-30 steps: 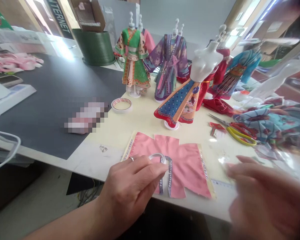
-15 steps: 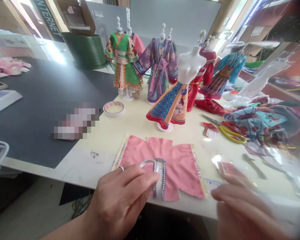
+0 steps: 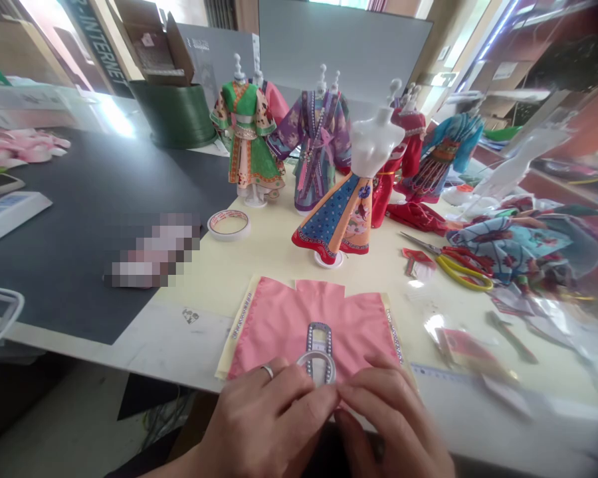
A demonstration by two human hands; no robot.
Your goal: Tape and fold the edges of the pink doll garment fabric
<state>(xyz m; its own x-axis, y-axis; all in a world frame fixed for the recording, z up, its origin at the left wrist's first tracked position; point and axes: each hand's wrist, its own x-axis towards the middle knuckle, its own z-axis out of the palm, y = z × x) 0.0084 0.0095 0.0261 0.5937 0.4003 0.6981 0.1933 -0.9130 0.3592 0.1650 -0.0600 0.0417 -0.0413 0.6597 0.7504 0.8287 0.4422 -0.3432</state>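
Both curled hands (image 3: 274,415) (image 3: 391,405) meet at a white roll (image 3: 331,368).

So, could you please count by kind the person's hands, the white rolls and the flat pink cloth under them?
Hands: 2 (left hand, right hand)
White rolls: 2 (small roll in the left hand, large roll on the table)
Pink cloth: 1
Total: 5

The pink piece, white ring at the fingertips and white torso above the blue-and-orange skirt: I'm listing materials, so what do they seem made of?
Pink piece: probably fabric, satiny; soft sheen, ripples.
White ring: perhaps plastic or paper, smooth; its thin, plain rim leaves it open.
White torso: likely hard plastic, semi-gloss; smooth contours, soft highlights.
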